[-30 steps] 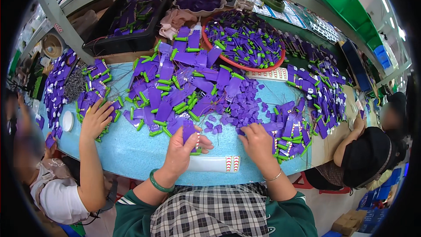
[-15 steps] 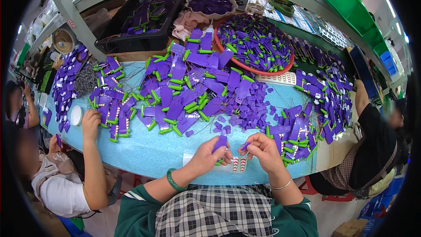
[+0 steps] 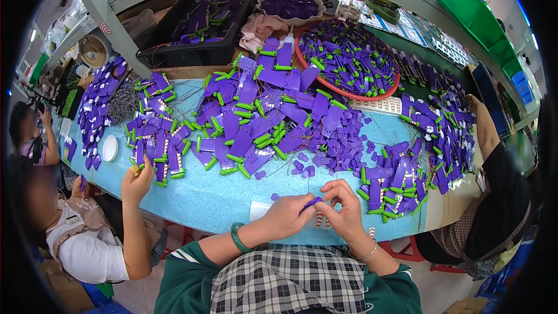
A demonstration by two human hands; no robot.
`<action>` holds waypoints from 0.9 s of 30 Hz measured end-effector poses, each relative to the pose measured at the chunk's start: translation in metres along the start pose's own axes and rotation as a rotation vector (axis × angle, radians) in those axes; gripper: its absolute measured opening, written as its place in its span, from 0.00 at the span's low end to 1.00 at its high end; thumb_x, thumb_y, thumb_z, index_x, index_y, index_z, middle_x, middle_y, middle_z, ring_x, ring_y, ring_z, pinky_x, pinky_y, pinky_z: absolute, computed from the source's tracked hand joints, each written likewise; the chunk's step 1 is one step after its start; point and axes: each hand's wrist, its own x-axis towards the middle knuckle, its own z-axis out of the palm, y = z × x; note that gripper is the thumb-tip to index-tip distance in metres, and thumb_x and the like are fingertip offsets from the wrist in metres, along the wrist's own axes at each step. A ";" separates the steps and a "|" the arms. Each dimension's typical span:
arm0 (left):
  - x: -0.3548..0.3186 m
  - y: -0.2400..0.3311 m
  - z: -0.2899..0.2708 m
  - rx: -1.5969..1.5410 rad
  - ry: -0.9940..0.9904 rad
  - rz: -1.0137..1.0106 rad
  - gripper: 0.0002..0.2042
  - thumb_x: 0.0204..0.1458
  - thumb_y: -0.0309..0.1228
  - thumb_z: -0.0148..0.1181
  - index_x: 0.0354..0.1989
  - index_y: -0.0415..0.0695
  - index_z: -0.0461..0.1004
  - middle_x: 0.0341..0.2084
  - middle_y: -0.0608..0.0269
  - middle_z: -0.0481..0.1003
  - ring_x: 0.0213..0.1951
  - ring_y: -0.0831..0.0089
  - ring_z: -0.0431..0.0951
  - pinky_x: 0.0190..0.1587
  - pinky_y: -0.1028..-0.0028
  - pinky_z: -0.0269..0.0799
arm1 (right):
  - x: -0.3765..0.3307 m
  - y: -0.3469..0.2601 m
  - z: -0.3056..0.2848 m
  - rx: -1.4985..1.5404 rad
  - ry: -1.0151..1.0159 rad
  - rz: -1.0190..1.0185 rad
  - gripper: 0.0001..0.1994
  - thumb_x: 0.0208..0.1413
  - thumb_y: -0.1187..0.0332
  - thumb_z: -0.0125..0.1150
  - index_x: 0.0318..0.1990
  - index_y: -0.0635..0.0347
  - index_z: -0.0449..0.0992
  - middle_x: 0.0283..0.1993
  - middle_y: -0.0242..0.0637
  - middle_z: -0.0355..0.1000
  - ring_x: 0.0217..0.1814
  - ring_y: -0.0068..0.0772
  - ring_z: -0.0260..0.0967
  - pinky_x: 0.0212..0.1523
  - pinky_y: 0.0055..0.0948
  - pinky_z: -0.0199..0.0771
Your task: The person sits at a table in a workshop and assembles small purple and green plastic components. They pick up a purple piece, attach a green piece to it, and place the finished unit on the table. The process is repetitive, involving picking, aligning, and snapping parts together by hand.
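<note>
Close together at the near edge of the blue table, my left hand (image 3: 286,217) and my right hand (image 3: 344,208) both grip a small purple plastic piece (image 3: 312,203). It is seen nearly edge-on, and my fingers cover much of it. Beneath my hands lies a sheet of red-and-white striped stickers (image 3: 321,221), partly hidden by them. Just beyond is a heap of small purple plastic pieces (image 3: 343,146). Left of that heap spreads a pile of larger purple plates with green ends and thin wires (image 3: 251,122).
A red-rimmed basket (image 3: 349,96) full of purple-green parts stands at the back, beside a black tray (image 3: 174,53). Striped purple-green parts (image 3: 395,181) lie to my right. Co-workers sit on both sides; one person's hand (image 3: 137,181) reaches in from the left.
My hands have come together; the purple plate in my left hand has turned from face-on to edge-on, and my right fingers now meet it. The view has shifted slightly.
</note>
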 end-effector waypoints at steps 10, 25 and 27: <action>-0.005 0.007 0.005 -0.201 -0.066 -0.150 0.10 0.58 0.32 0.51 0.35 0.38 0.74 0.20 0.57 0.78 0.22 0.67 0.79 0.28 0.72 0.72 | -0.006 0.007 0.009 0.006 -0.054 0.031 0.07 0.50 0.72 0.64 0.28 0.64 0.71 0.24 0.34 0.65 0.21 0.21 0.62 0.21 0.23 0.61; 0.009 -0.032 -0.074 1.271 0.335 -0.234 0.12 0.42 0.28 0.59 0.36 0.42 0.69 0.32 0.59 0.67 0.35 0.64 0.75 0.28 0.69 0.75 | 0.026 -0.009 -0.142 -1.056 0.185 -0.068 0.09 0.45 0.70 0.66 0.33 0.61 0.76 0.35 0.39 0.71 0.32 0.41 0.71 0.32 0.36 0.71; 0.011 -0.032 -0.071 1.324 0.348 -0.225 0.12 0.40 0.26 0.58 0.35 0.42 0.68 0.33 0.59 0.66 0.36 0.65 0.75 0.28 0.69 0.76 | 0.014 -0.003 -0.107 -0.885 -0.007 -0.158 0.12 0.42 0.69 0.67 0.36 0.59 0.75 0.36 0.38 0.70 0.35 0.42 0.71 0.35 0.38 0.72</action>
